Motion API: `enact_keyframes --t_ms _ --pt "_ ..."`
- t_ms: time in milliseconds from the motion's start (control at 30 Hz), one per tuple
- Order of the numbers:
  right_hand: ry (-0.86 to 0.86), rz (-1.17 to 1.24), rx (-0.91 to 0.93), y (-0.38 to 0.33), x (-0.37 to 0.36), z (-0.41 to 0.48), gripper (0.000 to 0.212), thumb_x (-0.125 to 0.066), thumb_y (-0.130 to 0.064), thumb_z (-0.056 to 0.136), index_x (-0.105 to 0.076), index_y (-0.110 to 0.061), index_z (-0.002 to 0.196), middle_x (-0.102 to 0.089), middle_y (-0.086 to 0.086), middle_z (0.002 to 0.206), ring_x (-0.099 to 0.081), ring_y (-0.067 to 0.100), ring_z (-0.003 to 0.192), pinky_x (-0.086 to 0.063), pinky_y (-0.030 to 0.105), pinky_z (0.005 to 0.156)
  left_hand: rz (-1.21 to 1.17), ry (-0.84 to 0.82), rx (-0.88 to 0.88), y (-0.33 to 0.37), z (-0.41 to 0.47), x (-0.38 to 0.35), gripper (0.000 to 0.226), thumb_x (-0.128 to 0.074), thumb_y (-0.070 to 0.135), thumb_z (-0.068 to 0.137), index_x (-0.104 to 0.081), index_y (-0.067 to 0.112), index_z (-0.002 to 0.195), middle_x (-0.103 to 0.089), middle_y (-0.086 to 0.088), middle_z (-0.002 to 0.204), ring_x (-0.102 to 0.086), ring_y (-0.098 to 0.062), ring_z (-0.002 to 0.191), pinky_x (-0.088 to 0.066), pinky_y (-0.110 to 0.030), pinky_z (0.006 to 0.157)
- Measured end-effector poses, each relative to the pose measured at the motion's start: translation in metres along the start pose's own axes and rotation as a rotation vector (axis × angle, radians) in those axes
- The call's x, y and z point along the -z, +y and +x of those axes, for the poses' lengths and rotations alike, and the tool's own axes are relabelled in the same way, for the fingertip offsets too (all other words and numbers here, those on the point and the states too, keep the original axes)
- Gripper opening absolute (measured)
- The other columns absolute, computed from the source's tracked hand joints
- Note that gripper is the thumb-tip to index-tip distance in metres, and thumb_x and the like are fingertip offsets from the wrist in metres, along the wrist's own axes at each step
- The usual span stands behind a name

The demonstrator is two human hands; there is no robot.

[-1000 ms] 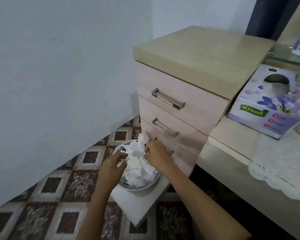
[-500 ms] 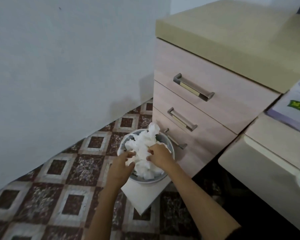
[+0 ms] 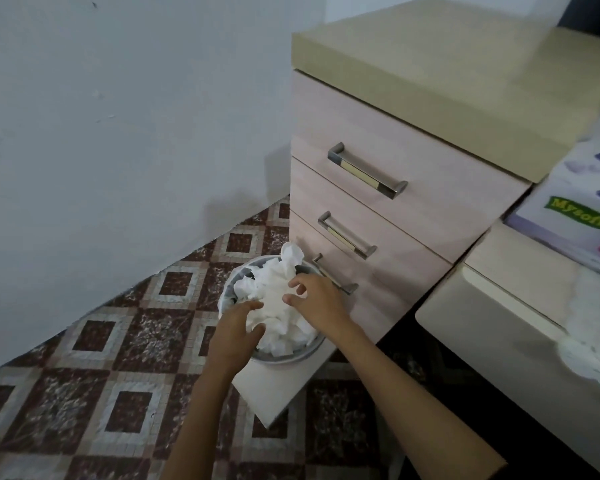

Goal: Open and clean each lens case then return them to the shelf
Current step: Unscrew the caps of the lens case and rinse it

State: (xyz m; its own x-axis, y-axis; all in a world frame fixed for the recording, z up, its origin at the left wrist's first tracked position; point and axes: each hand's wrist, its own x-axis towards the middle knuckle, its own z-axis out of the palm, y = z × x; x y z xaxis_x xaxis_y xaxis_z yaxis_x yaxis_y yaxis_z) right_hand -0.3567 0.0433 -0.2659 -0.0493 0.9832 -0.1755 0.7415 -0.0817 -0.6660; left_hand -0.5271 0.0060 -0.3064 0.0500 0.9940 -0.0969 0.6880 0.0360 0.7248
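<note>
No lens case shows in the head view. A small round grey bin [image 3: 300, 355] stands on the floor beside the drawer unit, heaped with crumpled white tissues [image 3: 274, 296]. My left hand [image 3: 234, 336] lies on the near left of the heap, fingers stretched onto the paper. My right hand [image 3: 317, 299] hovers at the heap's right side with loosely curled, spread fingers and nothing between them.
The bin sits on a pale board [image 3: 274, 393] at the foot of a three-drawer unit [image 3: 378, 209]. A purple tissue box [image 3: 575, 216] lies on the low desk [image 3: 499, 306] at right. A white wall stands at left, above the patterned tile floor [image 3: 101, 375].
Both hands gripped the tissue wad over the bin before; now their fingers have loosened and the wad rests in the bin. The camera has moved closer and lower.
</note>
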Motion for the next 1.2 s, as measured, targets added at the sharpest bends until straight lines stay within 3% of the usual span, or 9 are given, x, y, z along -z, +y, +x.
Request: enact_keyframes --t_ms 200,367,467,567,733,933,1100,1200 --pt "-0.054 0.043 0.058 -0.018 0.044 -0.028 0.028 -0.063 -0.041 0.087 -0.065 -0.025 0.110 -0.066 -0.006 0.103 -0.059 0.008 0.092 -0.048 0.027 0.081 0.029 -0.050 -0.098 0.032 0.005 0.011 0.033 -0.063 0.015 0.089 -0.059 0.020 0.121 -0.059 0.002 0.125 -0.051 -0.012 0.111 -0.035 -0.020 0.085" --pt "0.033 0.193 0.138 -0.039 0.102 -0.071 0.021 -0.062 -0.039 0.086 -0.069 -0.028 0.102 -0.068 -0.010 0.096 -0.060 0.003 0.090 -0.050 0.029 0.083 0.061 -0.042 -0.278 0.082 0.008 0.039 0.031 -0.064 0.018 0.088 -0.055 0.039 0.109 -0.057 0.014 0.117 -0.049 -0.006 0.104 -0.036 -0.024 0.086" --pt "0.105 0.251 0.183 -0.046 0.141 -0.097 0.018 -0.063 -0.031 0.085 -0.072 -0.023 0.098 -0.069 -0.008 0.093 -0.060 0.001 0.083 -0.049 0.023 0.078 0.035 -0.005 -0.409 0.125 0.002 0.053 0.025 -0.063 0.022 0.089 -0.060 0.037 0.108 -0.059 0.017 0.115 -0.052 -0.006 0.101 -0.041 -0.026 0.085" --pt "0.199 0.268 0.246 -0.046 0.180 -0.126 0.018 -0.060 -0.030 0.083 -0.072 -0.021 0.094 -0.070 -0.007 0.091 -0.062 0.006 0.083 -0.051 0.027 0.077 -0.002 0.009 -0.531 0.173 -0.005 0.060 0.026 -0.056 0.034 0.085 -0.064 0.034 0.110 -0.061 0.021 0.110 -0.057 -0.005 0.101 -0.047 -0.030 0.089" --pt "0.335 0.249 0.210 -0.021 0.234 -0.172 0.012 -0.064 -0.021 0.087 -0.073 -0.025 0.093 -0.070 -0.012 0.089 -0.060 0.006 0.076 -0.048 0.024 0.073 -0.083 -0.010 -0.695 0.254 -0.028 0.045 0.019 -0.062 0.028 0.090 -0.065 0.033 0.107 -0.063 0.022 0.106 -0.056 0.004 0.099 -0.041 -0.008 0.079" --pt "0.503 0.245 0.094 0.030 0.291 -0.228 0.010 -0.067 -0.021 0.085 -0.074 -0.027 0.089 -0.070 -0.011 0.083 -0.063 0.010 0.075 -0.053 0.033 0.076 -0.201 -0.205 -0.872 0.330 -0.056 -0.005 0.030 -0.052 0.038 0.084 -0.069 0.027 0.106 -0.067 0.018 0.104 -0.062 -0.005 0.097 -0.052 -0.028 0.082" --pt "0.640 0.193 -0.011 0.079 0.332 -0.274 0.010 -0.071 -0.017 0.082 -0.074 -0.024 0.088 -0.070 -0.010 0.083 -0.062 0.006 0.073 -0.049 0.015 0.069 -0.249 -0.369 -0.869 0.380 -0.081 -0.062 0.023 -0.056 0.030 0.083 -0.069 0.028 0.102 -0.068 0.019 0.103 -0.061 -0.006 0.098 -0.052 -0.031 0.082" --pt "0.721 0.144 -0.087 0.113 0.354 -0.299 0.015 -0.073 -0.015 0.079 -0.073 -0.026 0.089 -0.070 -0.012 0.089 -0.061 0.004 0.074 -0.047 0.012 0.068 -0.241 -0.459 -0.898 0.407 -0.094 -0.093 0.019 -0.060 0.027 0.086 -0.067 0.029 0.104 -0.066 0.018 0.107 -0.058 -0.003 0.100 -0.052 -0.028 0.082"
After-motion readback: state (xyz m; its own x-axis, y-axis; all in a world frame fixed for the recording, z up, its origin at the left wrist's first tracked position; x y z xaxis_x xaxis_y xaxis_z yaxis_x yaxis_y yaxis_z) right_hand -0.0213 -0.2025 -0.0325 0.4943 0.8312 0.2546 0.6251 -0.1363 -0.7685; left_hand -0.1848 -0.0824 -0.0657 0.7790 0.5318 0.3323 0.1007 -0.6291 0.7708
